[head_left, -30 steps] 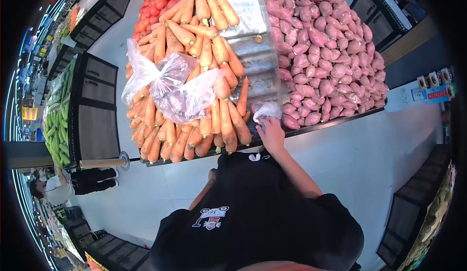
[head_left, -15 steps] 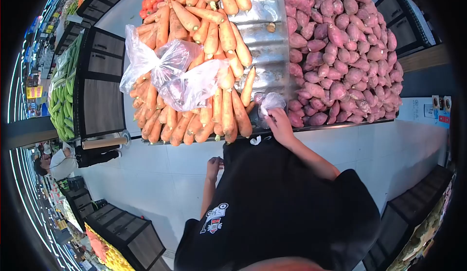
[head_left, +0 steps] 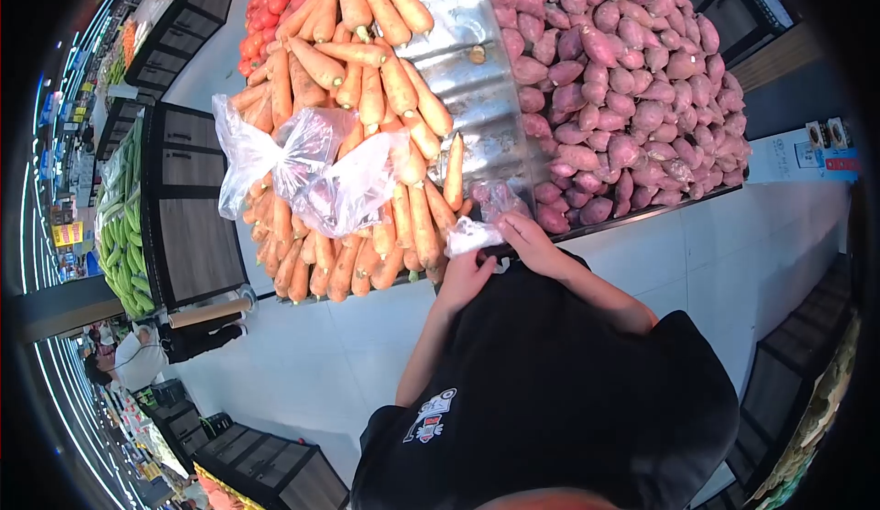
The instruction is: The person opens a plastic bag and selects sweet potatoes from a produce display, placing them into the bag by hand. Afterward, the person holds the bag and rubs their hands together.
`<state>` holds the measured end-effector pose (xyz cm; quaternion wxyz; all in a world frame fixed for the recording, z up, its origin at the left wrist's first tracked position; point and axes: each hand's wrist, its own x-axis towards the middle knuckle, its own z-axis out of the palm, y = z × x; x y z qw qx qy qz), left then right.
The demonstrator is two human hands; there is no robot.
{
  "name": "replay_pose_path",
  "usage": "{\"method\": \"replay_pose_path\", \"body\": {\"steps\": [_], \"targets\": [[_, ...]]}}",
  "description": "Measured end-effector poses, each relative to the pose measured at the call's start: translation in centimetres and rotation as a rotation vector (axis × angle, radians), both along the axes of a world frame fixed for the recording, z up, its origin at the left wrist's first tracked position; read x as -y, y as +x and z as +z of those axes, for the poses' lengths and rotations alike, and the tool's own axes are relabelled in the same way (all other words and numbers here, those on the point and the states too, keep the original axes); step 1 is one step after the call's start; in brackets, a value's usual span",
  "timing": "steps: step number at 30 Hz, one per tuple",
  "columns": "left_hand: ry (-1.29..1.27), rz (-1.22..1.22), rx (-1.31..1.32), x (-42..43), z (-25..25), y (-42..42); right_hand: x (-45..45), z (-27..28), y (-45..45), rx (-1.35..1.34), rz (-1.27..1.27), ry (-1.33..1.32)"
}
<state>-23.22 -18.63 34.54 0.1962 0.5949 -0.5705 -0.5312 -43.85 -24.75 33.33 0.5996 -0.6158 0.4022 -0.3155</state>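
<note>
My left hand (head_left: 466, 279) is closed at the bunched white end of a clear plastic bag (head_left: 473, 235), low at the display's front edge. Beside it, my right hand (head_left: 532, 242) is closed on the same bag. The bag's fuller part (head_left: 500, 200) lies beyond my fingers, with something purplish showing through. My fingertips are partly hidden. Left of the bag is a heap of carrots (head_left: 376, 98), topped by clear knotted bags (head_left: 353, 185). Purple-skinned sweet potatoes (head_left: 632, 79) are piled on the right.
A bare metal tray strip (head_left: 477, 88) divides the carrots from the sweet potatoes. Tomatoes (head_left: 266, 15) lie at the back left. Dark cabinets (head_left: 197, 198) and green vegetables (head_left: 124, 244) stand further left, with a person (head_left: 142, 359) beyond the aisle floor (head_left: 302, 363).
My left hand has risen from beside my body to the bag, next to my right hand. The bag's white end has come left, and the view has shifted slightly.
</note>
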Motion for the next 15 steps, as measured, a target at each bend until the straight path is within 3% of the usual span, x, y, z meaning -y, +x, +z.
{"method": "replay_pose_path", "body": {"steps": [2,3,4,6,9,12,15], "targets": [[-0.238,0.058,-0.196,-0.2,-2.5,-2.3,0.0,-0.3,-0.3,0.040,0.005,-0.149],[-0.572,0.016,-0.059,0.2,-2.3,-3.0,0.4,0.1,-0.7,0.065,0.032,-0.152],[-0.368,0.162,-0.288,-0.3,-2.3,-3.6,0.6,0.4,-1.0,0.090,0.061,-0.146],[-0.240,0.371,-0.538,-0.1,-2.2,-4.6,0.7,1.3,-1.6,0.116,0.081,-0.110],[-0.466,0.264,-0.286,0.2,1.6,-4.9,0.8,2.1,-1.6,0.178,0.081,-0.109],[-0.711,0.286,-0.285,-0.3,1.9,-5.1,0.9,3.0,-1.5,0.256,0.115,-0.066],[-0.582,0.335,-0.441,-0.7,2.7,-4.9,1.5,4.2,-1.6,0.282,0.190,-0.041]]}}
